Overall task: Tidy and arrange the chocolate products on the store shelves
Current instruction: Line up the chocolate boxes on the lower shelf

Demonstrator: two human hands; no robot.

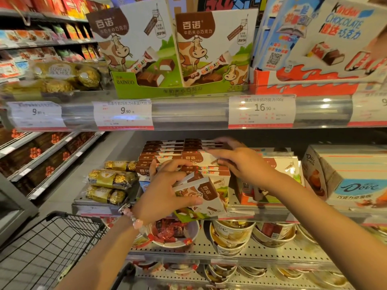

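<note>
Gripping boxes (pixel 201 193), left hand (pixel 165 193) seemingly curled

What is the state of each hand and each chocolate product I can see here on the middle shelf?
left hand: grips a cow-print box, fingers curled round it.
cow-print box: held tilted, off the stack.
right hand: fingers straight, resting flat on the stacked boxes.
stacked boxes: lying flat in piles.
gold-wrapped packs: lying on their sides, piled.
Dove box: closed, standing on the shelf.
</note>
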